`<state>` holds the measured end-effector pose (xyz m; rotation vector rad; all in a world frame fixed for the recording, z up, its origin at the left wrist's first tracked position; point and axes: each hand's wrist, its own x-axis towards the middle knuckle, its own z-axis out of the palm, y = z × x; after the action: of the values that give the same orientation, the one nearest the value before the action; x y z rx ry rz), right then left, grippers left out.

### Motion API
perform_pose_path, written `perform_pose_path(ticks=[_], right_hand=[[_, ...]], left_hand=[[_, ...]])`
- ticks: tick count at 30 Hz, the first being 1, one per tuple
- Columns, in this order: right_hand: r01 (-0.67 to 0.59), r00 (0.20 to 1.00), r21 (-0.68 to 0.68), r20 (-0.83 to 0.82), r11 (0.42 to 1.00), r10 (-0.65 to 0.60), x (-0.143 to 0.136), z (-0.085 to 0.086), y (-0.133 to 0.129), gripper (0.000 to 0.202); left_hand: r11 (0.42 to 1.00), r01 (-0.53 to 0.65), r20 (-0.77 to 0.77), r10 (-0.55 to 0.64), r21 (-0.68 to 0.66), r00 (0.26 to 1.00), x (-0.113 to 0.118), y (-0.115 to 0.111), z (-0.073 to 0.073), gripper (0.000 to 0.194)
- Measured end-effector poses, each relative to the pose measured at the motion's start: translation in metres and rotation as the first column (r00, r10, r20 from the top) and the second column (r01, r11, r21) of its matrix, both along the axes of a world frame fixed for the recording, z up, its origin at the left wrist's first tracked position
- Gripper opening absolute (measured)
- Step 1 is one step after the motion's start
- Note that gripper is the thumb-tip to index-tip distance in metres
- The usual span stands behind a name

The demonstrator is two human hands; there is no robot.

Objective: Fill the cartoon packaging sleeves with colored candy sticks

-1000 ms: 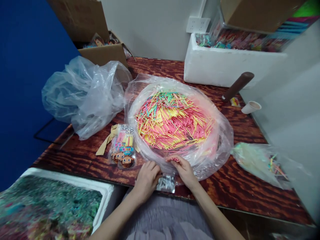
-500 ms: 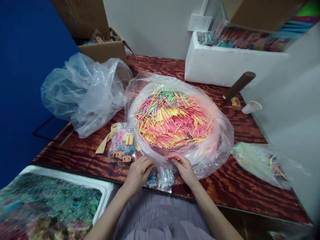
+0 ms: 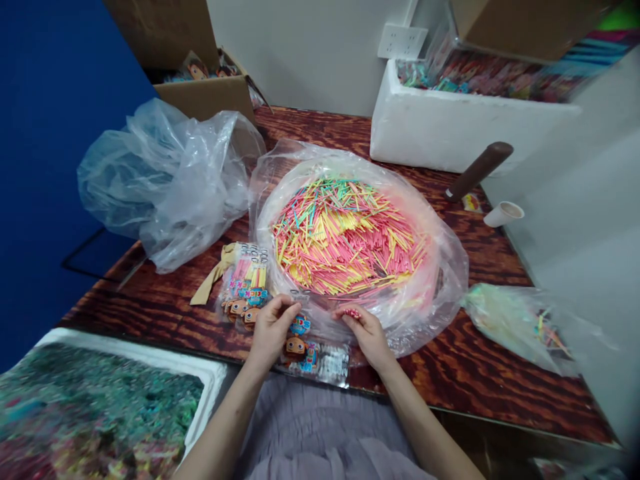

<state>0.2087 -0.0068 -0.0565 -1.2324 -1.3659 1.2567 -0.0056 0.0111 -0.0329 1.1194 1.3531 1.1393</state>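
My left hand (image 3: 271,328) pinches the edge of a small clear packet (image 3: 300,325) with a blue label and a brown cartoon head, held above other flat packets (image 3: 331,364) at the table's front edge. In my right hand (image 3: 369,335), the fingers are closed round a bundle of thin pink sticks (image 3: 353,313), with their ends showing. Beyond both hands, a large clear plastic bag (image 3: 453,263) lies open around a heap of pink, yellow and green sticks (image 3: 345,233). Packets with sticks inside (image 3: 249,288) overlap to the left of my left hand.
A crumpled clear bag (image 3: 185,180) and a cardboard box (image 3: 205,97) occupy the left back. At right are a white foam box (image 3: 450,127), a brown cylinder (image 3: 480,171), a paper cup (image 3: 503,214) and a tied bag (image 3: 505,327). A foam tub (image 3: 213,380) stands at lower left.
My left hand has moved slightly up and left from the flat packets, lifting one packet that now shows its label. My right hand stays in place with the pink sticks.
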Motion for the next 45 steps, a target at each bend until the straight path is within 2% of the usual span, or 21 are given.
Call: perform_pose_path(ticks=[2, 4, 7, 10, 12, 16, 21, 23, 28, 30, 32, 36, 38, 41, 45], right_hand=[[0.001, 1.000, -0.003, -0.004, 1.000, -0.001, 0.000, 0.001, 0.000, 0.017], [0.000, 1.000, -0.002, -0.011, 1.000, 0.000, 0.000, 0.001, 0.000, 0.017], [0.001, 1.000, 0.002, -0.019, 1.000, -0.001, 0.000, -0.001, 0.000, 0.016], [0.002, 1.000, 0.005, -0.015, 1.000, -0.002, 0.000, -0.002, 0.000, 0.015], [0.005, 1.000, 0.006, -0.015, 1.000, -0.005, 0.000, -0.002, 0.000, 0.015], [0.007, 1.000, -0.002, -0.016, 1.000, -0.007, 0.000, -0.001, 0.001, 0.015], [0.007, 1.000, 0.000, -0.018, 1.000, -0.007, 0.000, 0.000, 0.000, 0.014], [0.010, 1.000, -0.001, -0.015, 1.000, -0.010, 0.000, 0.000, 0.000, 0.014], [0.017, 1.000, -0.014, -0.019, 1.000, -0.018, 0.000, 0.001, 0.001, 0.014], [0.010, 1.000, -0.016, -0.020, 1.000, -0.010, 0.000, 0.003, 0.001, 0.015], [0.007, 1.000, -0.018, -0.028, 1.000, -0.007, 0.000, 0.006, 0.000, 0.015], [0.025, 0.998, -0.022, -0.064, 0.999, -0.026, 0.002, 0.018, 0.003, 0.013], [0.085, 0.985, -0.038, -0.145, 0.996, -0.089, 0.002, 0.030, 0.010, 0.011], [0.177, 0.909, -0.089, -0.367, 0.980, -0.198, -0.003, 0.054, 0.030, 0.012], [0.136, 0.800, -0.085, -0.578, 0.987, -0.160, -0.016, 0.087, 0.058, 0.014]], left_hand=[[0.988, 0.092, -0.203, -0.066, 0.121, 0.977, 0.003, 0.002, 0.002, 0.022], [0.967, 0.182, -0.339, -0.113, 0.180, 0.934, 0.005, 0.004, 0.004, 0.026], [0.952, 0.229, -0.388, -0.137, 0.201, 0.911, 0.004, 0.006, 0.009, 0.028], [0.959, 0.201, -0.325, -0.129, 0.200, 0.937, -0.001, 0.009, 0.010, 0.018], [0.977, 0.140, -0.245, -0.098, 0.159, 0.964, -0.005, 0.011, 0.010, 0.013], [0.993, 0.044, -0.190, -0.022, 0.110, 0.982, -0.011, 0.013, 0.008, 0.016], [0.977, 0.141, -0.189, -0.111, 0.158, 0.976, -0.011, 0.015, 0.014, 0.018], [0.982, 0.130, -0.133, -0.112, 0.139, 0.985, -0.010, 0.015, 0.015, 0.016], [0.994, -0.110, 0.071, 0.109, 0.011, 0.992, -0.009, 0.014, 0.008, 0.020], [0.988, -0.153, 0.085, 0.152, 0.004, 0.985, -0.009, 0.014, 0.005, 0.021], [0.989, -0.147, 0.063, 0.145, 0.018, 0.987, -0.008, 0.012, 0.006, 0.023], [0.994, -0.002, -0.053, 0.008, 0.106, 0.999, -0.002, 0.008, 0.014, 0.024], [0.986, 0.086, -0.094, -0.073, 0.144, 0.993, 0.003, 0.007, 0.018, 0.023], [0.968, 0.173, -0.127, -0.152, 0.179, 0.980, 0.010, 0.005, 0.020, 0.021], [0.947, 0.258, -0.147, -0.232, 0.193, 0.961, 0.016, 0.004, 0.022, 0.021]])
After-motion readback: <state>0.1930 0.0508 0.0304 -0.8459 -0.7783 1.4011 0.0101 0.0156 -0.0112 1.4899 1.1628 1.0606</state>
